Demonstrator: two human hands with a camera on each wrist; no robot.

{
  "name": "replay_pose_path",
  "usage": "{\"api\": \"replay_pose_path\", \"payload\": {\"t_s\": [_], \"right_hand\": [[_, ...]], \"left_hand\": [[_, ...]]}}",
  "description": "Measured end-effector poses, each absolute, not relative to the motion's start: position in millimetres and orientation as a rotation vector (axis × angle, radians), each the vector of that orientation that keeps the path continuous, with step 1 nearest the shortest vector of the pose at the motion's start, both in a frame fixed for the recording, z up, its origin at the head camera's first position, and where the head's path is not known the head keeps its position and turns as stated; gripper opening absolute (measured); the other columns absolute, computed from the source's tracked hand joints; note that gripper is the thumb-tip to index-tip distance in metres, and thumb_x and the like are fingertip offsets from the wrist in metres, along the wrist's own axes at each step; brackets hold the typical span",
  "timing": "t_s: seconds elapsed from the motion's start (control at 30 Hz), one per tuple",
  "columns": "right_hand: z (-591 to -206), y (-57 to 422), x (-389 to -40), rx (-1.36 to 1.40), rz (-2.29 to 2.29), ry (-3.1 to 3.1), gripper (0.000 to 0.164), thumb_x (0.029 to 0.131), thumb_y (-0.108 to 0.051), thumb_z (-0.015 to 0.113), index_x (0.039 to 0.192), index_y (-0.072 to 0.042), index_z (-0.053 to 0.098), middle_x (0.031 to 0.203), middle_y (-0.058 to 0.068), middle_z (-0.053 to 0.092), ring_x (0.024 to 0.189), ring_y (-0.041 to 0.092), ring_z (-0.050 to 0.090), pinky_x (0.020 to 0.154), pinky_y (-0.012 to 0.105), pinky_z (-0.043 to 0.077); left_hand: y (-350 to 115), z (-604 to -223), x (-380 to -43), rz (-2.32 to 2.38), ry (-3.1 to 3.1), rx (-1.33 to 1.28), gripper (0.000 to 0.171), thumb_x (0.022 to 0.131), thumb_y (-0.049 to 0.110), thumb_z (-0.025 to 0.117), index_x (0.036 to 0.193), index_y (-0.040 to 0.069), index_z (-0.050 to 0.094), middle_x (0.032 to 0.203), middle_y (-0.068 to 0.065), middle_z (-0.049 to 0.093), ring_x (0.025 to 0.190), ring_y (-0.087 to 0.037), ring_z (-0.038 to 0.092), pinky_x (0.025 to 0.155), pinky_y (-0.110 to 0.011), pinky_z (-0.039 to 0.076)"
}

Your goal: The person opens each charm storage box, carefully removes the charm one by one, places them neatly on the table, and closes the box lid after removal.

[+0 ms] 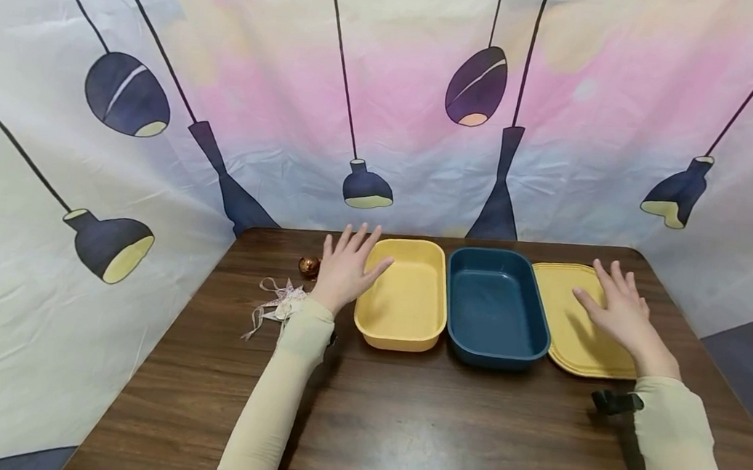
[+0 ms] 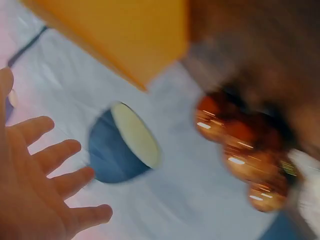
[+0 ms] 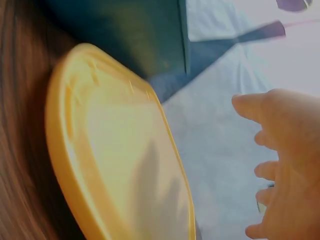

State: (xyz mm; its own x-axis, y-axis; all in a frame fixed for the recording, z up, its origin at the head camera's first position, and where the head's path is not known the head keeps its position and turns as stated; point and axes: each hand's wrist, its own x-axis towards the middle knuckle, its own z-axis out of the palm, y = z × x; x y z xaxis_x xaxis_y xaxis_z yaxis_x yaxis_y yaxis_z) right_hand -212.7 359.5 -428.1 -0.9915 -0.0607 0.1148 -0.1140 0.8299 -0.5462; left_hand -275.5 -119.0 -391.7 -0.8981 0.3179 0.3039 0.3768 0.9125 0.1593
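My left hand [image 1: 345,271], fingers spread and holding nothing, hovers at the left side of a yellow bin [image 1: 409,295]. Several shiny copper-coloured balls [image 2: 250,157] show beside it in the left wrist view; in the head view the hand partly hides these balls [image 1: 309,266]. Just left of that wrist lie white star-shaped ornaments [image 1: 288,302] with ribbon loops. Over a flat yellow lid [image 1: 573,336] on the right, my right hand [image 1: 621,314] is held with fingers apart and nothing in it, casting a shadow on the lid [image 3: 130,165].
A dark blue bin [image 1: 497,305] stands between the yellow bin and the lid. All rest along the back of a brown wooden table [image 1: 415,427]. Behind the table hangs a cloth [image 1: 418,107] printed with lamps. A black strap end [image 1: 617,402] sticks out from the right wrist.
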Motion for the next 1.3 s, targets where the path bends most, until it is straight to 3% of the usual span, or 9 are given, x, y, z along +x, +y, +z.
{"api": "replay_pose_path", "payload": {"t_s": [0.23, 0.63, 0.87, 1.17, 1.3], "right_hand": [[-431, 398, -205, 0.04, 0.932, -2.964, 0.083, 0.107, -0.05, 0.036, 0.159, -0.002, -0.007, 0.155, 0.038, -0.019, 0.139, 0.061, -0.019, 0.095, 0.087, 0.001], [-434, 436, -194, -0.051, 1.02, -3.015, 0.086, 0.108, -0.048, 0.034, 0.153, 0.012, -0.009, 0.149, 0.048, -0.012, 0.137, 0.066, -0.013, 0.104, 0.081, 0.003], [-435, 437, -194, -0.1, 0.952, -3.125, 0.087, 0.106, -0.053, 0.036, 0.154, 0.013, 0.005, 0.149, 0.048, 0.009, 0.131, 0.07, 0.016, 0.099, 0.079, 0.024], [-435, 433, -201, -0.035, 0.855, -3.211, 0.086, 0.106, -0.051, 0.041, 0.149, 0.019, 0.019, 0.141, 0.052, 0.024, 0.124, 0.069, 0.029, 0.095, 0.076, 0.033], [-438, 433, -199, 0.014, 0.83, -3.22, 0.082, 0.106, -0.048, 0.043, 0.146, 0.021, 0.024, 0.132, 0.049, 0.042, 0.104, 0.057, 0.055, 0.084, 0.067, 0.045]], "left_hand": [[-56, -363, -277, -0.271, -2.811, -0.691, 0.074, 0.1, 0.069, 0.034, 0.162, 0.031, 0.021, 0.165, -0.003, 0.024, 0.153, -0.031, 0.015, 0.121, -0.06, 0.004], [52, -346, -257, -0.139, -2.778, -1.035, 0.074, 0.1, 0.07, 0.03, 0.163, 0.033, 0.019, 0.166, 0.002, 0.023, 0.154, -0.024, 0.012, 0.122, -0.056, 0.009], [115, -361, -235, 0.058, -2.786, -1.203, 0.073, 0.1, 0.071, 0.022, 0.163, 0.034, 0.013, 0.167, 0.008, 0.018, 0.154, -0.016, 0.008, 0.123, -0.05, 0.006], [165, -371, -197, 0.386, -2.753, -1.361, 0.071, 0.101, 0.07, 0.022, 0.163, 0.035, 0.014, 0.165, 0.012, 0.021, 0.153, -0.013, 0.014, 0.124, -0.041, 0.01], [182, -385, -179, 0.505, -2.733, -1.425, 0.072, 0.1, 0.07, 0.026, 0.162, 0.035, 0.015, 0.163, 0.014, 0.024, 0.151, -0.01, 0.018, 0.123, -0.036, 0.013]]}}
